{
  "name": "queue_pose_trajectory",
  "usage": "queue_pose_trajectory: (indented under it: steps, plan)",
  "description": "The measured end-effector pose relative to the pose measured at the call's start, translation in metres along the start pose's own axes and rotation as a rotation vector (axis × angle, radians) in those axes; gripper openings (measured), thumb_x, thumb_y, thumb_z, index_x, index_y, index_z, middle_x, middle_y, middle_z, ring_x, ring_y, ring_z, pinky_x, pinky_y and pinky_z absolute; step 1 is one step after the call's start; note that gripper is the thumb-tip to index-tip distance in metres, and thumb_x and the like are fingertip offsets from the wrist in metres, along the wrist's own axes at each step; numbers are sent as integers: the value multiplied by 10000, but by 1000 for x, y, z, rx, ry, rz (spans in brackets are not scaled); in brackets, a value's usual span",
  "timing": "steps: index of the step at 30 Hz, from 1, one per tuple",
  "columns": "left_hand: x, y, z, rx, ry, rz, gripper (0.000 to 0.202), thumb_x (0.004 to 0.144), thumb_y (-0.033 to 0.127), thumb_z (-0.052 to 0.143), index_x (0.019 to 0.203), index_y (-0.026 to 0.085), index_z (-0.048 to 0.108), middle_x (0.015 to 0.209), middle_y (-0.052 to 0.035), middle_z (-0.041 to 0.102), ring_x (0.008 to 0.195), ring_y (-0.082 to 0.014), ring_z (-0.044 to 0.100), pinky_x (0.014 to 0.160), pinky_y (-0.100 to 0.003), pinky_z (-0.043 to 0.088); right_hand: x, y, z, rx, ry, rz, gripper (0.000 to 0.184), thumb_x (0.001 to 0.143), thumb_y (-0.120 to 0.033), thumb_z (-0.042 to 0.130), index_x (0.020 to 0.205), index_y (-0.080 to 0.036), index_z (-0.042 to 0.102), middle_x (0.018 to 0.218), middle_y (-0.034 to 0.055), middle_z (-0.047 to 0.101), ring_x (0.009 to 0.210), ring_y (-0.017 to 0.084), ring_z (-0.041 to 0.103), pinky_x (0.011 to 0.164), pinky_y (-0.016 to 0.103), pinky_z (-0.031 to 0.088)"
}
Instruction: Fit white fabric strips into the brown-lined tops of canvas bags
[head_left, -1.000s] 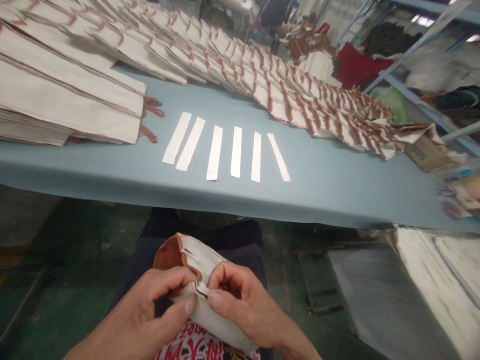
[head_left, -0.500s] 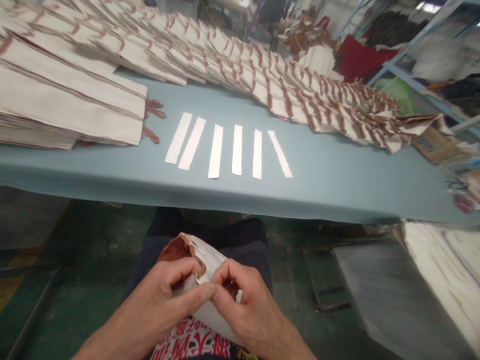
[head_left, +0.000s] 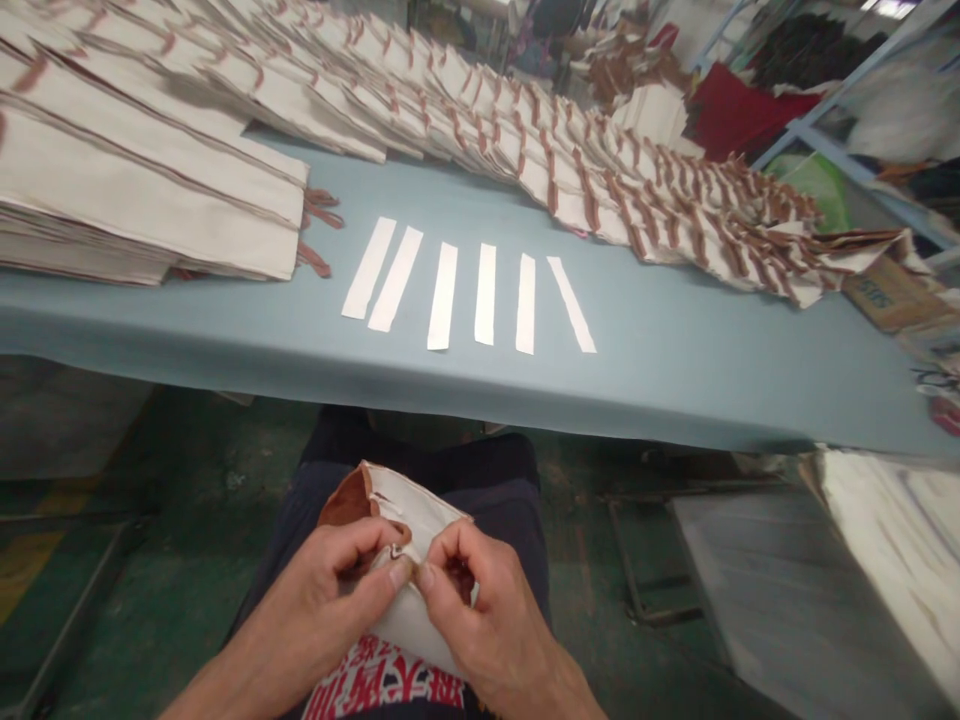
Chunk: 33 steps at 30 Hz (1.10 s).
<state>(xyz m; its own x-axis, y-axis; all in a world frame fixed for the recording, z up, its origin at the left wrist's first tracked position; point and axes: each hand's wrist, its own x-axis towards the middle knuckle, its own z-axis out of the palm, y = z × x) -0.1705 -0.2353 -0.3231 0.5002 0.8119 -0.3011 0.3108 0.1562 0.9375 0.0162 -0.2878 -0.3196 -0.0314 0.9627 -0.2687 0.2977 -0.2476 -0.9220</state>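
Note:
A white cloth bag with a brown inside rests on my lap, its brown-edged mouth open toward the far left. Large red characters are printed across its lower front. My left hand pinches the rim between thumb and fingers. Close beside it, my right hand pinches the same stretch of cloth. The thumb tips are almost touching over the gathered edge. Whatever small thing may sit between the fingertips is hidden. On the table ahead lie several white strips in a loose row, apart from both hands.
The blue-grey table runs across in front of my knees. A pile of white cloth pieces with brown ties lies at left. Overlapping brown-trimmed cloth pieces line the back. A cardboard box stands far right; more pale cloth is lower right.
My left thumb has drawn back from the right thumb, and more of the gathered rim shows between them. The view has shifted slightly left, so the table's contents appear farther right.

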Motion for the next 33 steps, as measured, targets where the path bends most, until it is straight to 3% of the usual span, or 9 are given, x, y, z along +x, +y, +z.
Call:
queue_pose_trajectory:
  steps: [3, 7, 10, 16, 19, 23, 29, 33]
  plan:
    - [0, -1, 4, 25, 70, -20, 365, 947, 421, 551, 640, 224, 541, 603, 74, 420, 552, -119, 367, 493, -227, 305, -5, 5, 8, -128, 71, -143, 179, 972, -273, 598, 798, -227, 596, 644, -36, 647, 497, 108, 574, 493, 207, 374]
    - [-3, -8, 9, 122, 124, -53, 401, 965, 475, 515, 647, 232, 506, 624, 58, 445, 581, -133, 412, 527, -239, 331, -10, 10, 14, -451, 238, -434, 166, 989, -154, 567, 850, -219, 629, 657, -32, 693, 502, 123, 663, 533, 238, 408]
    - [-6, -10, 9, 225, 136, -39, 389, 943, 465, 504, 630, 238, 457, 619, 45, 460, 592, -143, 449, 564, -257, 343, -12, 11, 16, -558, 276, -509, 206, 1011, -140, 538, 841, -217, 624, 654, -27, 697, 511, 135, 695, 539, 260, 415]
    - [-2, 0, 8, 76, 124, -100, 386, 873, 497, 473, 580, 267, 372, 589, 39, 408, 567, -145, 401, 524, -261, 332, -16, 13, 20, -411, 193, -375, 138, 937, -147, 558, 840, -226, 615, 641, -53, 668, 462, 106, 603, 518, 232, 399]
    - [-2, -1, 10, 41, 108, -100, 434, 940, 520, 475, 603, 248, 443, 607, 38, 433, 573, -145, 398, 510, -253, 330, -16, 15, 17, -333, 181, -299, 136, 944, -183, 568, 826, -230, 617, 647, -46, 656, 493, 113, 591, 523, 232, 385]
    - [-8, -4, 11, -26, 28, -44, 484, 1042, 525, 480, 670, 219, 530, 630, 41, 467, 575, -137, 401, 509, -239, 321, -15, 15, 12, -95, 69, -56, 159, 937, -251, 601, 779, -236, 587, 615, -54, 603, 500, 111, 546, 501, 214, 374]
    - [-5, -4, 18, 2, 188, -88, 456, 978, 504, 510, 612, 247, 422, 583, 40, 422, 542, -136, 394, 496, -248, 318, -14, 12, 18, 32, 35, 36, 192, 941, -348, 582, 782, -248, 543, 602, -65, 526, 502, 113, 480, 505, 242, 338]
    - [-6, -8, 21, -7, 177, -110, 495, 1030, 530, 481, 630, 242, 436, 600, 49, 388, 540, -130, 370, 479, -245, 308, -15, 11, 23, 58, 74, 84, 228, 934, -386, 601, 773, -251, 513, 610, -71, 494, 520, 111, 452, 526, 252, 324]
